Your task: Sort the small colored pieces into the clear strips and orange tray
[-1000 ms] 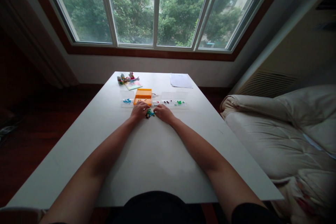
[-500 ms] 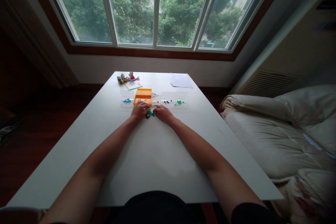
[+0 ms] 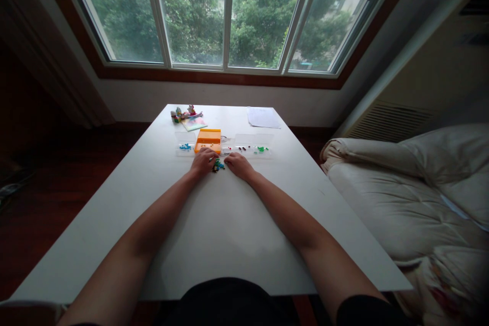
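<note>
A small pile of blue, green and dark pieces (image 3: pixel 218 165) lies on the white table between my hands. At the pile's left edge is my left hand (image 3: pixel 204 161), fingers bent and pressed together; whatever they hold is hidden. My right hand (image 3: pixel 237 164) rests just right of the pile, its fingers curled in, with anything in them too small to make out. Behind my left hand stands an open orange box (image 3: pixel 209 136) with small orange pieces in it. Clear trays flank it, holding blue pieces (image 3: pixel 185 146) on the left and green pieces (image 3: pixel 262 149) on the right.
Small toy figures (image 3: pixel 183 113) stand at the table's far left, beside a colourful card (image 3: pixel 194 123). White paper sheets (image 3: pixel 263 117) lie at the far right. A cushioned beige sofa (image 3: pixel 397 188) stands right of the white table (image 3: pixel 237 234), and a window is beyond it.
My right hand has shifted very slightly right, away from the pile. My left hand stays almost in place.
</note>
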`<state>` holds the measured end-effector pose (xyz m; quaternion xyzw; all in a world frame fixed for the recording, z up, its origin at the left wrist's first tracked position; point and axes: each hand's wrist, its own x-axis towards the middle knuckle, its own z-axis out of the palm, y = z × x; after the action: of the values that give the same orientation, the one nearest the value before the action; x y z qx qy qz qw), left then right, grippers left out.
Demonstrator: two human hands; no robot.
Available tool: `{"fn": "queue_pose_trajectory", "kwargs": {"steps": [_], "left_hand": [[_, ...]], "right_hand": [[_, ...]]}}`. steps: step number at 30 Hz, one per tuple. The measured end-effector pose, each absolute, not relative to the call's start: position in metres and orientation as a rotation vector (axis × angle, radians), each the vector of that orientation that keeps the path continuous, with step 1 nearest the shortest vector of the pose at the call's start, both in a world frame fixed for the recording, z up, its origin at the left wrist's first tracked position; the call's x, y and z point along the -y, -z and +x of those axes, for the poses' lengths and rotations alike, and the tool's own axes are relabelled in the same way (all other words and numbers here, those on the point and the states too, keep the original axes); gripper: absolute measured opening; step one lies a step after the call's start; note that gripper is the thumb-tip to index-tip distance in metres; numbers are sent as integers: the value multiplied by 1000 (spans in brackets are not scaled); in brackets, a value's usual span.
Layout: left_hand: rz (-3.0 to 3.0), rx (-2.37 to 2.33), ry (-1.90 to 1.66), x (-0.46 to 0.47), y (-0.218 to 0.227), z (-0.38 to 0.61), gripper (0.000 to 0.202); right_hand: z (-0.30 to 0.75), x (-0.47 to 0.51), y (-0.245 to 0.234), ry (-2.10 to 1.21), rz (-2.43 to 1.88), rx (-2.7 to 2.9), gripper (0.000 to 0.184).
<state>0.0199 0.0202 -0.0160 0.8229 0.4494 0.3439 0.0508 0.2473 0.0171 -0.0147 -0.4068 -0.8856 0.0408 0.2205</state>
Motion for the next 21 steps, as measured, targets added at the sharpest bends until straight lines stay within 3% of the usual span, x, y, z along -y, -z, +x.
{"fn": "queue_pose_trajectory", "kwargs": {"steps": [6, 17, 21], "left_hand": [[2523, -1357, -1019, -19, 15, 21, 22], [2490, -1332, -1000, -14, 11, 24, 23], [2487, -1329, -1007, -14, 12, 23, 23]], "right_hand": [[247, -15, 12, -117, -1163, 2422, 21], [329, -60, 12, -41, -1497, 1545, 26], [339, -62, 14, -8, -1512, 1511, 30]]}}
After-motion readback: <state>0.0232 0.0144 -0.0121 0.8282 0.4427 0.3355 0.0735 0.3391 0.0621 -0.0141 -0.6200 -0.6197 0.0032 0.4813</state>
